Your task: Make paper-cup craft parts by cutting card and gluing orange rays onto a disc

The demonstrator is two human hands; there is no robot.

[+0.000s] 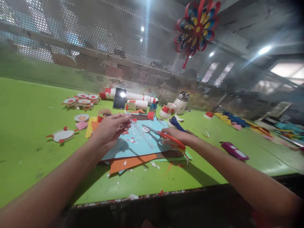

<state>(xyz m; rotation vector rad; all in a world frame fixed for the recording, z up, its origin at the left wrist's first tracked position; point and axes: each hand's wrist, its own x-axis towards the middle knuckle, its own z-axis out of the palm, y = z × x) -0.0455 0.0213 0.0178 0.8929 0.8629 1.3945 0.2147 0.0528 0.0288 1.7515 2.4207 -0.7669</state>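
No text, label, brand or number could be read. At the right of the frame, the pale patches on a purple case were too blurred to make out. Left of centre, a small round disc bore an illegible orange-and-grey design, and the white bottle right of centre showed faint, unreadable marks.
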